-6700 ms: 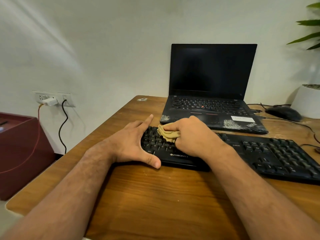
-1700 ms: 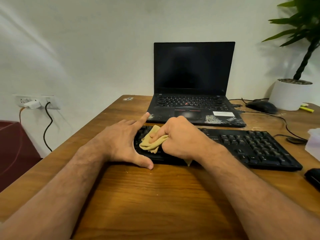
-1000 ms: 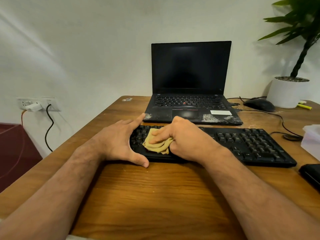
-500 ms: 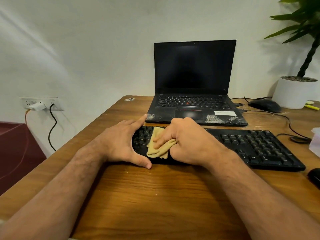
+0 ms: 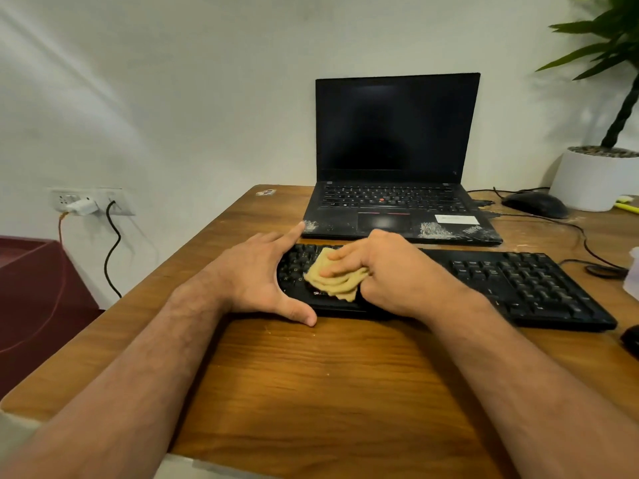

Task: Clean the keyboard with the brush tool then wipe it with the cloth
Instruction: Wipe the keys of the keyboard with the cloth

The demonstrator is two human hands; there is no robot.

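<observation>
- Wiping goes on at the left end of the keyboard (image 5: 511,285): over the last half second the cloth (image 5: 334,277) has slid only slightly, staying just right of the bracing hand, so the rest of the keys probably await their pass.
- No brush tool shows, which suggests the brushing is done.
- The right hand (image 5: 387,271) presses the folded cloth onto the keys, fingers curled over its top and gripping it.
- The left hand (image 5: 257,274) is spread wide, thumb at the keyboard's near edge, forefinger reaching past its far corner, steadying it on the desk (image 5: 328,392).
</observation>
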